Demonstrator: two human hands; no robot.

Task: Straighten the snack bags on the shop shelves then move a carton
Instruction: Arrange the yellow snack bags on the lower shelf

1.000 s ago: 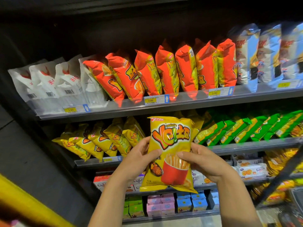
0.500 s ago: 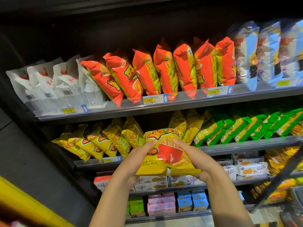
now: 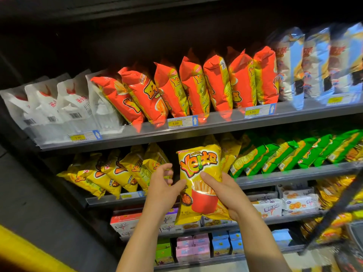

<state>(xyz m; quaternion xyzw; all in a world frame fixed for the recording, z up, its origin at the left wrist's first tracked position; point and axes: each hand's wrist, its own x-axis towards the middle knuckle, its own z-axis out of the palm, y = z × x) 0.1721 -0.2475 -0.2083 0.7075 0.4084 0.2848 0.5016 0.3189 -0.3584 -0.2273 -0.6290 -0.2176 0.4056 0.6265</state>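
Observation:
My right hand point(image 3: 227, 195) grips a yellow potato-stick snack bag point(image 3: 200, 169) by its lower right side and holds it upright in front of the second shelf point(image 3: 284, 176). My left hand point(image 3: 162, 185) is at the bag's left edge, thumb against it. Its fingers are curled at the right end of the leaning row of yellow bags point(image 3: 117, 173); I cannot tell whether they grip one. Small pink cartons point(image 3: 191, 249), blue cartons point(image 3: 223, 244) and green cartons point(image 3: 163, 252) stand on the bottom shelf.
The top shelf carries white bags point(image 3: 59, 103), leaning orange bags point(image 3: 196, 89) and silver-blue bags point(image 3: 314, 61). Green bags point(image 3: 284, 154) fill the second shelf's right half. Biscuit boxes point(image 3: 294, 205) sit below. A black bar point(image 3: 334, 209) slants at right, a yellow rail point(image 3: 29, 254) at lower left.
The yellow bag was tipped flat toward the shelf half a second ago and now stands upright again, higher. My left hand has come off its front and moved left toward the yellow row.

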